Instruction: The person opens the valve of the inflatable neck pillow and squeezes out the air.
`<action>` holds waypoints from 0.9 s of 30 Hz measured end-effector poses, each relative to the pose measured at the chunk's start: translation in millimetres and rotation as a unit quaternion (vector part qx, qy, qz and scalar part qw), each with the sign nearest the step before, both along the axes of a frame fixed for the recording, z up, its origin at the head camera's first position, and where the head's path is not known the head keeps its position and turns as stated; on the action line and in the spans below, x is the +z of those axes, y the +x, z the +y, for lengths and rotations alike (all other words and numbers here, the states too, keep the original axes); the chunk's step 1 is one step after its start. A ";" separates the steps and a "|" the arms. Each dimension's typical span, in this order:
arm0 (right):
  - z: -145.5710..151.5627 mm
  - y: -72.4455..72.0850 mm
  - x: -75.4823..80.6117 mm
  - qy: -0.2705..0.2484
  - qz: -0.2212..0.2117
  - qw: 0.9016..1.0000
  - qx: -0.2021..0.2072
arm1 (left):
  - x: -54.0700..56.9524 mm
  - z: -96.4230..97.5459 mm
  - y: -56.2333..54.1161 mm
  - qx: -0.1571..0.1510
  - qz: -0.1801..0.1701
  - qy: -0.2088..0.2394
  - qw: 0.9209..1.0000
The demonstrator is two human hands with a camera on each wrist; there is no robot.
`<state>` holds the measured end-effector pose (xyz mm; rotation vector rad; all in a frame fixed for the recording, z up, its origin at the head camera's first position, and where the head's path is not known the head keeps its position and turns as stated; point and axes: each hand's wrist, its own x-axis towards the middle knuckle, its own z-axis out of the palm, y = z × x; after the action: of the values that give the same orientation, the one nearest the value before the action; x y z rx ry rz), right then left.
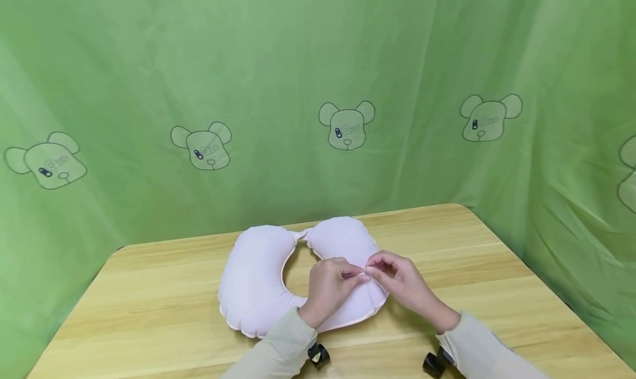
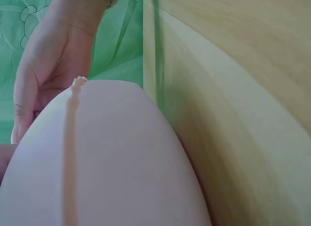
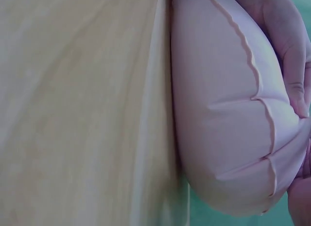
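Note:
A pale pink, puffed-up U-shaped neck pillow [image 1: 253,274] lies on the wooden table, its two ends pointing away and joined by a short strap [image 1: 301,235]. Over its right arm my two hands meet. With thumb and forefinger my left hand [image 1: 328,288] pinches a spot on the upper surface. Just right of it, my right hand [image 1: 404,285] pinches the same spot from the other side. In the right wrist view the pillow's cover [image 3: 233,129] is drawn into creases toward the fingertips. I cannot tell whether a small valve sits between them.
The wooden table [image 1: 164,296] extends around the pillow on all sides. A green curtain [image 1: 278,64] with printed bear heads hangs behind and beside it. Black wrist devices [image 1: 319,356] hang below both sleeves.

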<state>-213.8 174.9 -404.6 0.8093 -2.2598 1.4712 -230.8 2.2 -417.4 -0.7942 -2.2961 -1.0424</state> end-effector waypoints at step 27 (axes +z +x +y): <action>20.1 -29.0 -25.9 -0.009 0.127 0.982 0.141 | -0.1 -1.3 -4.9 -0.031 -0.053 0.026 0.998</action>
<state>-242.8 195.0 -430.5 1.2779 -2.0025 1.4051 -235.7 0.9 -417.5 -0.8122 -2.3338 -1.1937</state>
